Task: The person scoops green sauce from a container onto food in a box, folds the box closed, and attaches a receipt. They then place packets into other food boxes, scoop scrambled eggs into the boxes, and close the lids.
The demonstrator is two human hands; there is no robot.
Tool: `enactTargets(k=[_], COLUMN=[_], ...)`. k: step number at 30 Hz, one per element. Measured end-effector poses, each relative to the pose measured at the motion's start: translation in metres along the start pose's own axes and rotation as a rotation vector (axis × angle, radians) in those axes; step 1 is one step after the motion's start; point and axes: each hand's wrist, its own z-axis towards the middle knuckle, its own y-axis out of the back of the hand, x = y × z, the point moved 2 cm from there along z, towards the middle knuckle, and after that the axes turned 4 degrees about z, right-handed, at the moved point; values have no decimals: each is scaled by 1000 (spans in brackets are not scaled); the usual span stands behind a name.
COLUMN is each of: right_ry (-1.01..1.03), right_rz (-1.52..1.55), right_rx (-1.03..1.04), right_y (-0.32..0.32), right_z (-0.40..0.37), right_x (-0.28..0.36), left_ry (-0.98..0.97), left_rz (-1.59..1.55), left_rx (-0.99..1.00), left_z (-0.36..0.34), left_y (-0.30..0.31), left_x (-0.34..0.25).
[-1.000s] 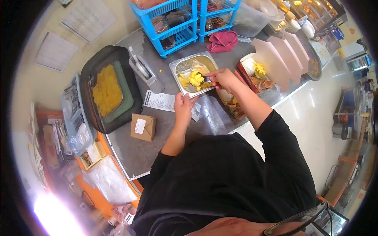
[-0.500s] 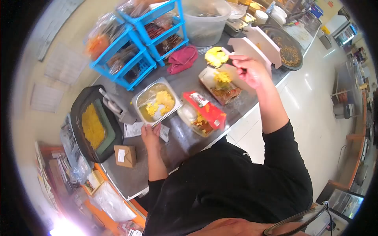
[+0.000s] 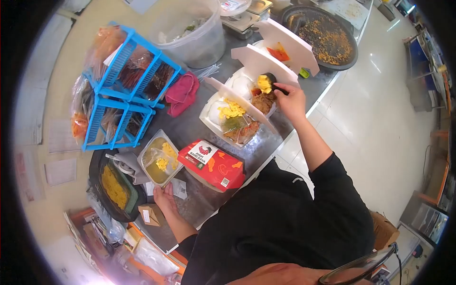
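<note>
My left hand (image 3: 166, 195) grips the near edge of a metal pan (image 3: 160, 178) with yellow pieces of food in it. My right hand (image 3: 290, 100) is closed on the handle of a dark spoon (image 3: 267, 79), which bears yellow food above an open box of rice and fried meat (image 3: 241, 86). Beside that box, an open white box (image 3: 209, 110) holds rice, yellow pieces and a wrapped item. A red printed box (image 3: 212, 165) with its lid shut lies between the pan and my body.
Blue racks (image 3: 124, 76) with bags, a pink cloth (image 3: 182, 94) and a large clear tub (image 3: 202, 46) stand at the back. Another open box (image 3: 288, 45) and a dark tray of crumbs (image 3: 325, 37) are farther right. A small brown box (image 3: 151, 215) is at left.
The view has shifted. My right hand has lowered the loaded spoon from above the boxes to one farther back. The red box's lid has come down. My left hand stays on the pan.
</note>
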Motion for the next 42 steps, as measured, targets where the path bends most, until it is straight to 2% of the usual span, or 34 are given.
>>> enactTargets(k=[2, 3, 6, 9, 12, 15, 18, 20, 22, 23, 24, 25, 28, 31, 34, 35, 39, 42], right_ry=[293, 467, 612, 706, 762, -76, -71, -122, 86, 400, 803, 873, 956, 908, 761, 797, 885, 1053], right_rz=[-181, -269, -480, -474, -427, 540, 588, 517, 153, -29, -261, -349, -890, -959, -814, -732, -861, -896], right_rx=[-65, -33, -23, -49, -244, 93, 419, 654, 850, 876, 757, 729, 628, 732, 757, 785, 649, 811], right_y=[-8, -14, -21, -17, -6, 2, -32, -80, -136, -170, -190, -227, -287, -315, -336, -337, -337, -340], right_z=[-9, -10, -17, -25, -23, -29, -85, -144, -200, -218, -239, -252, -277, -265, -251, -250, -263, -261], right_x=[5, 3, -2, 5, 18, 68, 134, 170, 184, 178, 184, 164, 149, 138, 119, 114, 142, 131], left_ry=[10, 13, 11, -4, 1, 35, 39, 25, 40, 57, 64, 73, 58, 41, 64, 74, 71, 78], left_rz=[0, -3, 7, -19, -42, -95, -109, -90, -84, -83, -88, -92, -53, -79, -129, -133, -151, -159], left_rx=[-23, -33, -24, 45, 109, 185, 243, 308, 320, 320, 323, 330, 383, 430, 450, 451, 455, 477], left_z=[-1, -1, 1, 1, -3, 0, 1, -3, -6, -10, -9, -8, -8, -13, -9, -6, -3, 3], left_y=[-4, -5, -6, -4, -4, 2, 7, 3, -4, -7, -6, -4, 2, 1, 8, 10, 12, 18], left_x=[0, -1, -3, -2, -5, -4, 3, 1, -4, -10, -9, -8, 0, 7, 12, 14, 16, 15])
